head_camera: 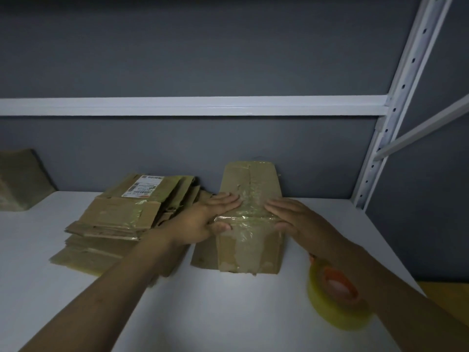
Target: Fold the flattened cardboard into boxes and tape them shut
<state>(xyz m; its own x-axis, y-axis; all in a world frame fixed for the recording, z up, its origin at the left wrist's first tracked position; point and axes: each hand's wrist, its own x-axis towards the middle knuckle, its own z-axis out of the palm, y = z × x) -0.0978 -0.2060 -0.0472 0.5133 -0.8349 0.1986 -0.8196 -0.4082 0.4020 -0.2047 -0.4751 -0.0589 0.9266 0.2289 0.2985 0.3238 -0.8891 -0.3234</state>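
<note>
Nearest, the tape roll [335, 298] sits by the worktop's [215, 316] right edge. The left hand [210, 217] and right hand [291, 214] lie flat, fingers straight, pressing tape onto the box [250, 247] near the back edge. Sealing looks nearly done; next probably comes a fresh flat from the stack [119, 214] at back-left.
</note>
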